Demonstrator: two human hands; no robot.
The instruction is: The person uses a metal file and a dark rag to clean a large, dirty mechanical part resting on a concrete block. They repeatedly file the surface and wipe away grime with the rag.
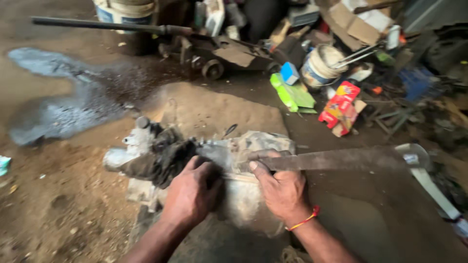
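Metal housing [243,195], greasy, on the dirt floor [58,209] directly under both hands. Left hand [191,192]: palm down, fingers curled, pressing its dark oily end. Right hand [282,191]: closed around a long flat blade [336,159] laid across the housing. Beyond the hands: floor jack [214,51], bucket [319,65], red carton [340,107].
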